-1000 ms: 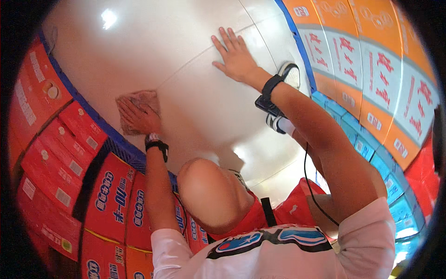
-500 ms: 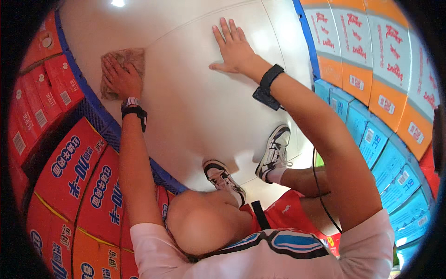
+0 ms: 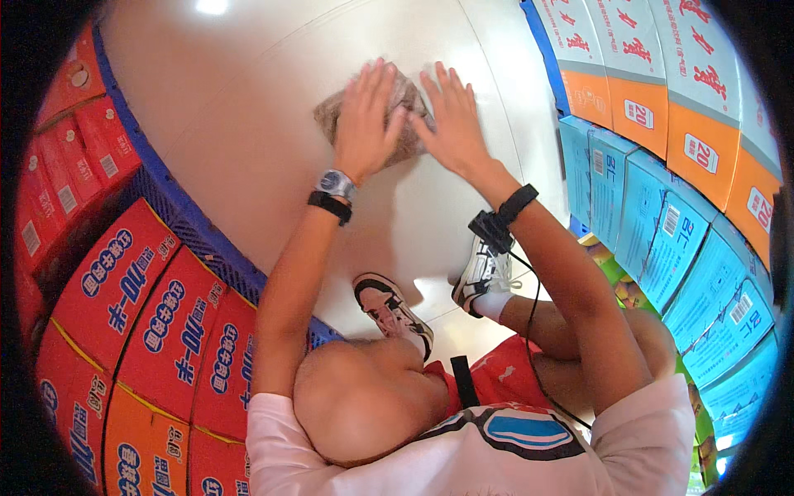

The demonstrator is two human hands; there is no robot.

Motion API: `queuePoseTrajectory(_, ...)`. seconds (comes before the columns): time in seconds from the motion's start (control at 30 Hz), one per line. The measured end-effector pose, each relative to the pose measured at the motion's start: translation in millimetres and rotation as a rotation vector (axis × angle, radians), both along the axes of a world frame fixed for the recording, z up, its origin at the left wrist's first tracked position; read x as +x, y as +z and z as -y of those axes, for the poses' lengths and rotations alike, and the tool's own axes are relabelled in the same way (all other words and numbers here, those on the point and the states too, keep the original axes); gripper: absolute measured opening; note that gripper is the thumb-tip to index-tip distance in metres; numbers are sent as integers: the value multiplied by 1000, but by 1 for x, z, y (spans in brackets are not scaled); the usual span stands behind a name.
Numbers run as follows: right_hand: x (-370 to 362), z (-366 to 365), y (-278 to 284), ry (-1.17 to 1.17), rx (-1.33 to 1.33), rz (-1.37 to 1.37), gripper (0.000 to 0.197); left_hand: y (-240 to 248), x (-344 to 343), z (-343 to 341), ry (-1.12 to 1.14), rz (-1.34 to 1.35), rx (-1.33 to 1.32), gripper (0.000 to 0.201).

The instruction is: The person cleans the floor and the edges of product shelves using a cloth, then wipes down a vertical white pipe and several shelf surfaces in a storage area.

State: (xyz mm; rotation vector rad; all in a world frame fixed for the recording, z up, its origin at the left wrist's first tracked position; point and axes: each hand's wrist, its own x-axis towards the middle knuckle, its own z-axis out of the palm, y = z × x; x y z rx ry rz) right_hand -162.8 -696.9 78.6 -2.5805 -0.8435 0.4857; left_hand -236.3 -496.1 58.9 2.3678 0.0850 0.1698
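Note:
A crumpled brown cloth lies on the pale, shiny floor in front of me. My left hand rests flat on top of it, fingers stretched out and pointing away from me, covering its middle. At the cloth's right edge is my right hand, open with fingers apart. Its thumb reaches over the cloth toward my left thumb; whether it presses down, I cannot tell. On my left wrist are a watch and a black strap; a black strap with a small device circles my right wrist.
Red cartons stand on a blue pallet along the left. To the right are stacked grey-and-orange cartons and light-blue cartons. My two shoes are on the floor close by. A thin black cable hangs from the right wrist device.
My left hand has moved right across the floor, and the cloth has moved with it. The right hand has shifted slightly right and nearer to me, and now meets the cloth's edge.

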Motion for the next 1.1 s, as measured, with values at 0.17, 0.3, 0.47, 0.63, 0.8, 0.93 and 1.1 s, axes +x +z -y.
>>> queuePoseTrajectory(0.17, -50, -40, 6, 279, -33, 9, 95, -20, -25, -83, 286, -12, 34, 66)
queuePoseTrajectory(0.3, -47, -72, -11, 296, -92, 61, 99, -41, -93, -122, 400, -41, 152, 65)
queuePoseTrajectory(0.47, 38, -83, -48, 320, -27, 223, 100, -52, -125, -118, 399, -124, 270, 65)
queuePoseTrajectory(0.63, 216, -100, -63, 176, -117, 347, 81, -46, -114, -110, 419, -125, 252, 63)
queuePoseTrajectory(0.8, 205, -71, -66, 94, -28, 272, 77, -55, -104, -111, 386, -132, 258, 63)
queuePoseTrajectory(0.93, 18, -26, -39, 128, -58, 123, 82, -50, -129, -120, 440, -198, 307, 62)
queuePoseTrajectory(1.1, -16, 4, -14, 58, -220, -26, 93, -51, -112, -112, 407, -180, 284, 63)
